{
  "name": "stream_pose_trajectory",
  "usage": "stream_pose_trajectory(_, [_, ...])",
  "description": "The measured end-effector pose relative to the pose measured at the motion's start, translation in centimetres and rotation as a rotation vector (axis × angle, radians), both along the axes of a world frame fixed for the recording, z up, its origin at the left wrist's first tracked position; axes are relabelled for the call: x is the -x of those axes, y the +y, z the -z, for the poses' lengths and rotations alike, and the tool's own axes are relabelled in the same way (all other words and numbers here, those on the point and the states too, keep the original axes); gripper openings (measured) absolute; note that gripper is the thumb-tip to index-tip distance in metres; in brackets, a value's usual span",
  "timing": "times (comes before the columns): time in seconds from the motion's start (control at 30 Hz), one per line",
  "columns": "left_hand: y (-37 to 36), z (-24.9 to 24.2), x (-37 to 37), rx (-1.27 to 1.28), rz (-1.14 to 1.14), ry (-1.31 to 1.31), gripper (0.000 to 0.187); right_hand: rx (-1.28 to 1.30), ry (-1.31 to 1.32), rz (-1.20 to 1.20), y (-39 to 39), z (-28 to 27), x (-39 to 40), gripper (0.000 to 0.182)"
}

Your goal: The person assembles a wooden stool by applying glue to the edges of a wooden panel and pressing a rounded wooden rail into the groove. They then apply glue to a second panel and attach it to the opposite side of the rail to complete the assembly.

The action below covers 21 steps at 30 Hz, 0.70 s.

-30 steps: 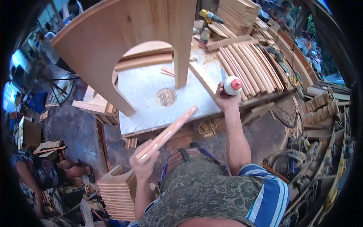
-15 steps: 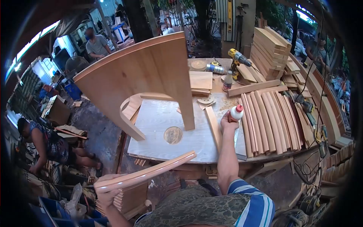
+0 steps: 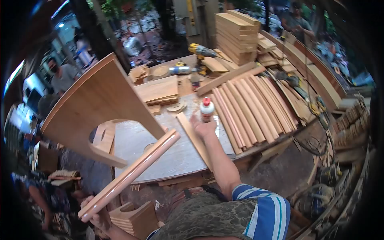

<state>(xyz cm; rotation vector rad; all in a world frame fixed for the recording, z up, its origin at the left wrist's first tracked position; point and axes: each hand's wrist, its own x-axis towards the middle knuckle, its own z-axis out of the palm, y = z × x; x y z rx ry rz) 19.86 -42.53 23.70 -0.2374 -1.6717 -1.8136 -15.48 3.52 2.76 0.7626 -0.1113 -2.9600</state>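
My left hand (image 3: 98,216) is closed around the lower end of a long, curved wooden rail (image 3: 132,176). The rail slants up to the right, and a glossy wet-looking streak runs along its face. My right hand (image 3: 203,126) is at the near side of a white glue bottle (image 3: 206,107) with a red cap; the thumb side is spread away from it. The bottle is upright on the worktable (image 3: 176,168) beside the slats. A large curved wooden panel (image 3: 92,96) with an arched cutout stands on the table's left side, partly behind the rail.
A row of curved wooden slats (image 3: 256,108) lies right of the bottle. Behind are a yellow drill (image 3: 202,52), a small bottle (image 3: 195,80) and stacked boards (image 3: 238,38). A narrow wood strip (image 3: 192,138) lies by my right forearm. Other people (image 3: 62,76) are in the background.
My view has turned right. The rail has swung to a steeper slant, its far end now overlapping the panel's foot. My right fingers have loosened from around the glue bottle.
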Motion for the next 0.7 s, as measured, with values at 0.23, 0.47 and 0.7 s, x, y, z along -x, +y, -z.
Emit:
stream_pose_trajectory(0.23, [1.2,0.0,2.4,0.071,0.086,0.174,0.066,-0.374,0.43,-0.596,-0.3,-5.6,-11.0,0.078])
stream_pose_trajectory(0.47, [2.9,-1.8,7.5,0.11,0.381,0.139,0.074,-0.364,0.8,-0.825,4.0,-12.4,-16.1,0.086])
stream_pose_trajectory(0.7, [3.9,-3.2,10.4,0.293,0.532,0.191,0.071,-0.585,0.96,-1.075,7.2,-16.8,-20.0,0.057])
